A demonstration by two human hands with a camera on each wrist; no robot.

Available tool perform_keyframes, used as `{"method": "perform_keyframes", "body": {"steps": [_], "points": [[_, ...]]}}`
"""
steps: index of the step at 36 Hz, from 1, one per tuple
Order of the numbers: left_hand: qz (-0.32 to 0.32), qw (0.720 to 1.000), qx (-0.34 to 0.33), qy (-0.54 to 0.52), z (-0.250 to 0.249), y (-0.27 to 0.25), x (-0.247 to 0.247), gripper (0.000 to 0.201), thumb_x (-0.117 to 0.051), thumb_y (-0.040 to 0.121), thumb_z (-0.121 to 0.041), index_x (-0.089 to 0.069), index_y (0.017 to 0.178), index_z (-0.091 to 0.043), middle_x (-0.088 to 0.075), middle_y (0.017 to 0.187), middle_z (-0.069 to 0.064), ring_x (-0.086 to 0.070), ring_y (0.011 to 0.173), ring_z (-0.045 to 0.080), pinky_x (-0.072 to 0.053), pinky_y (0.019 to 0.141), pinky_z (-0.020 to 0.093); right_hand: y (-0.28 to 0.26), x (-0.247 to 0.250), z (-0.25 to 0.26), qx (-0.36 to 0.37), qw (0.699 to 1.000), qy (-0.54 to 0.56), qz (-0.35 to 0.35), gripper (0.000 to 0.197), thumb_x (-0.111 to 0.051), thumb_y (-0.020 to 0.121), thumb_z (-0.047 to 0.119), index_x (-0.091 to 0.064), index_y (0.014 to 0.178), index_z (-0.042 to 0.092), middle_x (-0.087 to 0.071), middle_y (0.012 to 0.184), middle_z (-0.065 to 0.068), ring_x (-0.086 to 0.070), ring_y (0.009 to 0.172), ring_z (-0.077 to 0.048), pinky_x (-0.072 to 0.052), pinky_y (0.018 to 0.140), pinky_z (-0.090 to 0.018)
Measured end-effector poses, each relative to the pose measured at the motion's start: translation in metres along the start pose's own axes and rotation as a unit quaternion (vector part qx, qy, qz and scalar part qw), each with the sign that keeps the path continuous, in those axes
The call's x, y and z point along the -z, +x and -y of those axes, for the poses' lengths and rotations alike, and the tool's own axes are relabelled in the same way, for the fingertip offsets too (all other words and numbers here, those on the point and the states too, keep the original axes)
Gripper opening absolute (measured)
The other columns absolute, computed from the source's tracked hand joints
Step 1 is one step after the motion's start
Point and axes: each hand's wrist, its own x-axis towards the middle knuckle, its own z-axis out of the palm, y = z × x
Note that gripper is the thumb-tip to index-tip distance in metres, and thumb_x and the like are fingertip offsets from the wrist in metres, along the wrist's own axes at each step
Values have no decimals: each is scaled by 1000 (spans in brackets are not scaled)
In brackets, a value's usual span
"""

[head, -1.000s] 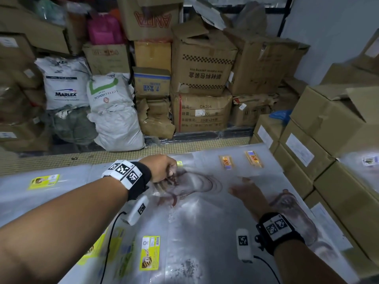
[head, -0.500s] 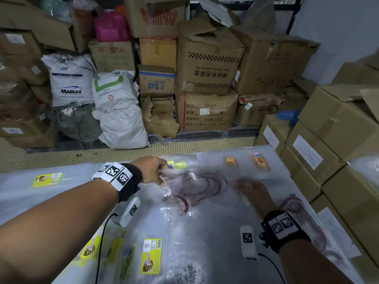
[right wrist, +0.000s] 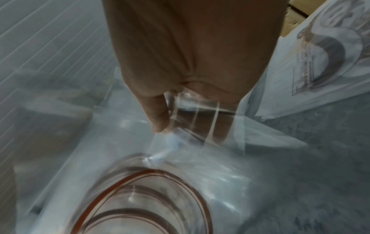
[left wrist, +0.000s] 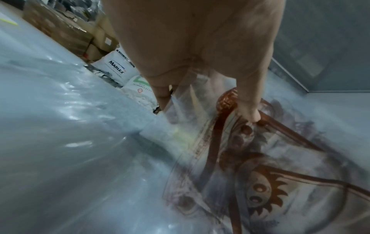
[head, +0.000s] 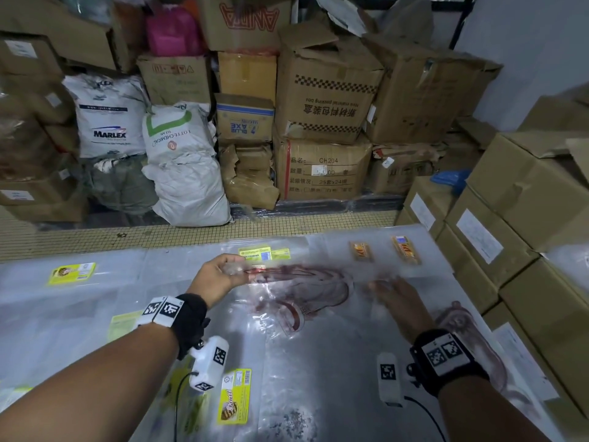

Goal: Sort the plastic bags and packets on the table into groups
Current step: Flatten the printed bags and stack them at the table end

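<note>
A clear plastic bag (head: 312,291) with red-brown print lies across the middle of the table. My left hand (head: 242,271) pinches its left edge between thumb and fingers, slightly raised. In the left wrist view my left hand (left wrist: 208,112) grips the bag (left wrist: 260,182) at the printed corner. My right hand (head: 382,287) is at the bag's right edge. In the right wrist view my right hand (right wrist: 184,128) has its thumb on top of the bag (right wrist: 144,197), and the fingers show through the film beneath.
Yellow-green labelled packets (head: 71,272) (head: 234,397) (head: 264,253) lie at left, front and back. Two orange-labelled packets (head: 361,252) (head: 404,248) sit at the back right. Another printed bag (head: 471,339) lies by my right wrist. Stacked cardboard boxes (head: 526,202) border the right side.
My left hand has drawn the bag's edge a little leftward and lifted it, stretching the film. My right hand has stayed at the bag's right edge.
</note>
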Motion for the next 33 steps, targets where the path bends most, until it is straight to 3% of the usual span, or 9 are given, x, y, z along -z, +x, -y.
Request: {"method": "perform_keyframes", "body": {"steps": [7,12,16,19,22,25,29,32,33], "points": [[-18,1000,6,-25,8,-3,-1,52,-91,66,-24,-63,110,-25,-65,112,7,-62,102,21,-50,92,33,2,1,1,-12,1000,10,-26,17,-64,93,13,-70,109,11,-74,99,-3,-69,90,-17,-51,72,-29],[-3,1000,17,-21,11,-4,3,53,-87,71,-19,-61,117,-24,-65,116,3,-62,111,22,-48,96,33,5,6,1,-23,999,-5,-49,11,-64,93,16,-69,94,6,-69,81,-10,-61,75,-22,-47,70,-33],[46,998,26,30,7,-9,0,66,-83,76,-27,-50,134,-28,-53,107,2,-59,102,20,-45,83,24,6,9,-1,-26,998,-26,-55,15,-61,93,12,-66,85,1,-66,72,-13,-59,67,-22,-46,66,-33],[88,994,34,51,3,-13,-6,71,-78,81,-29,-41,142,-29,-47,133,7,-47,121,21,-39,91,25,7,9,-2,-34,997,-32,-59,16,-62,92,10,-64,76,10,-60,61,0,-52,58,-14,-42,59,-27],[113,992,53,29,1,-15,-12,79,-77,65,-67,-48,131,-36,-39,150,8,-36,138,23,-33,107,34,9,11,-3,-62,996,-32,-58,15,-62,90,8,-61,76,7,-53,58,-5,-47,57,-18,-38,59,-28],[116,992,50,11,0,-15,-20,101,-62,36,-93,-54,121,-38,-51,133,0,-46,126,20,-34,98,33,8,13,-2,-101,993,-36,-52,15,-62,90,9,-60,76,10,-53,59,-5,-48,57,-18,-39,59,-29],[139,988,63,13,0,-17,-31,82,-58,61,-88,-54,120,-31,-51,125,-6,-45,116,15,-31,98,34,8,18,-6,-142,986,-68,-48,19,-64,89,10,-59,71,9,-56,60,-9,-52,62,-23,-41,62,-31],[147,987,68,24,2,-15,-38,96,-70,40,-88,-55,115,-31,-57,116,-10,-53,111,14,-38,100,35,6,21,-7,-180,980,-76,-36,16,-65,89,9,-66,73,7,-66,58,-5,-60,64,-25,-45,62,-30],[156,985,64,34,2,-16,-41,82,-79,47,-76,-56,111,-31,-58,111,-12,-55,109,13,-40,96,31,5,21,-6,-193,977,-79,-32,16,-65,89,8,-67,73,7,-66,55,-4,-60,62,-24,-45,59,-28]]}}
